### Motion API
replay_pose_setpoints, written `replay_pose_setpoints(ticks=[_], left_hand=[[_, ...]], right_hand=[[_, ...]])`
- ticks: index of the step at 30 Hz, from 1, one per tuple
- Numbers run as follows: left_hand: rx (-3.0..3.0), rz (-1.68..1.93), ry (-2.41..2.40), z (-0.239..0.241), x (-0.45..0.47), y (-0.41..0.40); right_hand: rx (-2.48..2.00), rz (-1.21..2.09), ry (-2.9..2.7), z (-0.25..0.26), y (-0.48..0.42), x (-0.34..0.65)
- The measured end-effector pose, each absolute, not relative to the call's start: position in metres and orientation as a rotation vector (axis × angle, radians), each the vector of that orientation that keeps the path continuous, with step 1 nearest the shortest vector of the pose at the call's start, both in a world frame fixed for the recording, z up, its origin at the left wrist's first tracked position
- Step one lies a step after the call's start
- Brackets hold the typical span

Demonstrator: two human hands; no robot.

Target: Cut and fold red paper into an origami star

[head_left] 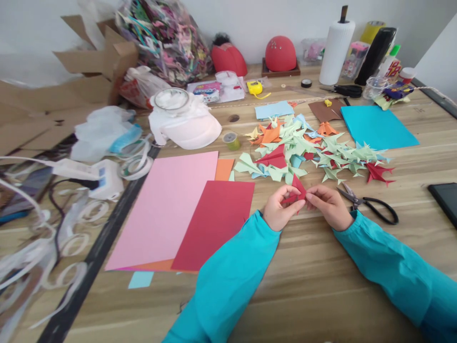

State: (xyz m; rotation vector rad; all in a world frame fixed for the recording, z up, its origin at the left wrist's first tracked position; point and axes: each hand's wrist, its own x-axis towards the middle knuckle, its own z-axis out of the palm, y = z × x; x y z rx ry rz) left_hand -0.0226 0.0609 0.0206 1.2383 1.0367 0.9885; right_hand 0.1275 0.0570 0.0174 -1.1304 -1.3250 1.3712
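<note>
A small folded red paper piece (298, 184) with pointed tips is pinched between both hands, over the near side of the paper pile. My left hand (282, 208) holds it from the left with thumb and fingers. On the other side, my right hand (330, 205) grips its right part with the fingertips, which partly cover it. Just beyond lies a heap of folded paper figures (300, 138) in pale green, orange, blue and red. Black-handled scissors (378, 207) rest beside my right wrist. A red paper sheet (217, 224) lies left of my left hand.
Under the red sheet are a pink sheet (167, 205) and orange paper. Blue sheets (378, 126) lie at the back right. Cables, tape rolls and a cardboard box (96, 62) crowd the left. A black phone-like device (444, 200) sits at the right edge.
</note>
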Motion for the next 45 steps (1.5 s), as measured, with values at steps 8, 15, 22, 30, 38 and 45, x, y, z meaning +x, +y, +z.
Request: replay_pose_setpoints(ticks=[8,15,22,30,38,45], left_hand=[[1.384,1.031,1.048,0.0194,-0.0203,0.0575],[1.32,1.015,1.024,0.0174,-0.0224,0.0604],[1.438,1.024,1.071,0.0134,-0.0209,0.0601],[1.607,1.119,1.07,0.0158,-0.0226,0.0602],[1.449,1.14,1.059,0.0149,-0.0234,0.062],[1.469,1.148,1.069,0.0134,-0.0229,0.061]], right_hand=[[-1.096,1.417,-1.188,0.0155,0.0556,0.1258],[-1.068,1.381,-1.233,0.0146,0.0553,0.1271],[-1.091,1.273,-1.359,0.0174,0.0547,0.1285],[-1.121,1.356,-1.245,0.0198,0.0566,0.128],[-1.125,1.317,-1.278,0.0179,0.0556,0.1267],[-1.187,1.043,-1.547,0.0153,0.0519,0.1286]])
